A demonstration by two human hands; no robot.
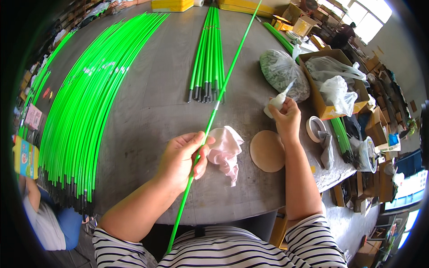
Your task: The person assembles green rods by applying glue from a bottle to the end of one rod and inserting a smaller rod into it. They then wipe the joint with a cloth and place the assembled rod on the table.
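My left hand (185,158) is closed around a long, thin green rod (227,80), which slants from my lap up toward the far edge of the table. A pale band with a dark stretch marks the rod just above my fingers. In my right hand (287,117) is a small white squeeze bottle (278,101) with a pointed clear nozzle aimed up and to the right. Between my hands a crumpled pink cloth (225,152) lies on the table. Close to my right wrist sits a round tan disc (267,151).
Many green rods (96,89) with dark ends cover the table's left side; a tied bundle (207,53) lies at the far middle. On the right are a knotted plastic bag (284,73) of small pieces, a cardboard box (333,85) and a tape roll (315,128). Another person (47,219) sits at left.
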